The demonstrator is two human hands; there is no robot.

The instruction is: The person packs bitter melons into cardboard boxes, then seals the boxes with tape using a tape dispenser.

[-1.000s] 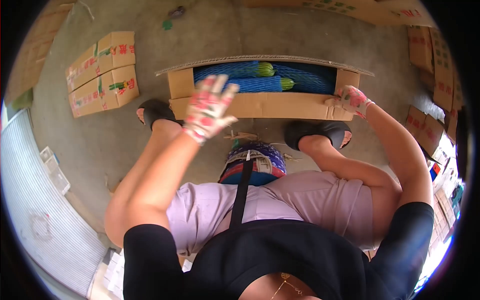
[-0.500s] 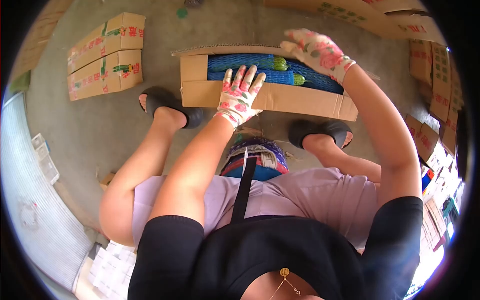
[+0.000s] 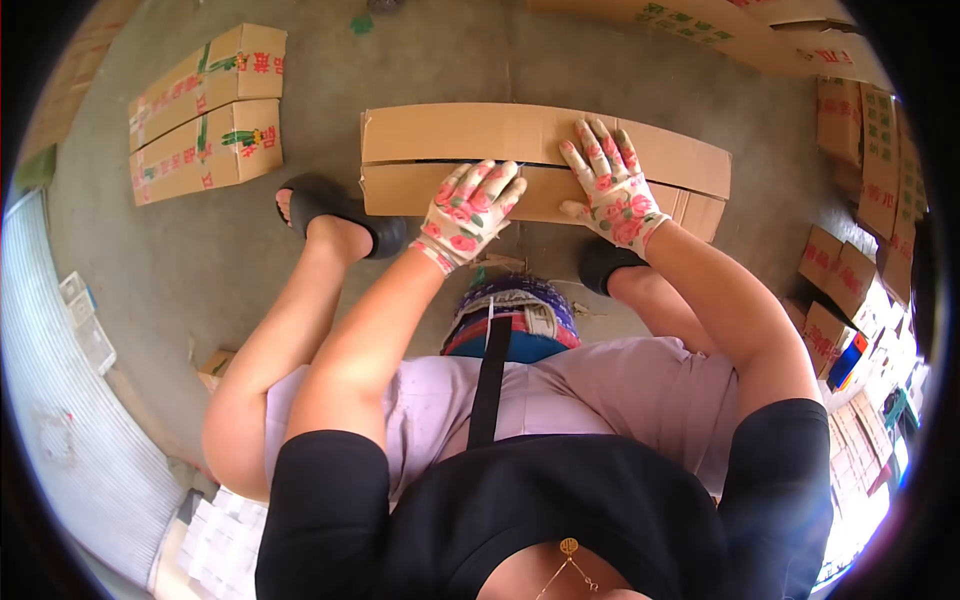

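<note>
So the long plain brown cardboard box (image 3: pixel 500 135) sits on the grey concrete floor (image 3: pixel 200 270) right in front of the person's feet, with both top flaps folded down and meeting in a dark seam along the middle. Both hands wear white gloves with a pink flower print. The left hand (image 3: pixel 468 205) lies open and flat on the near flap, fingers spread, tips right at the seam, gripping nothing. The right hand (image 3: pixel 610 190) is the same deal: palm down, fingers splayed, stretched across the seam onto the far flap, pressed on the cardboard rather than holding it.

A black slide sandal (image 3: pixel 340 215) is just beside the box's near left corner, and the other black sandal (image 3: pixel 600 265) peeks out under the right wrist. Between the knees there's a round purple and blue patterned thing (image 3: pixel 510 315), can't tell what it is. Off to the left, well apart from the box, lie two taped printed cardboard cartons (image 3: pixel 205 110) side by side. More printed cartons (image 3: pixel 850 270) are heaped along the right edge
</note>
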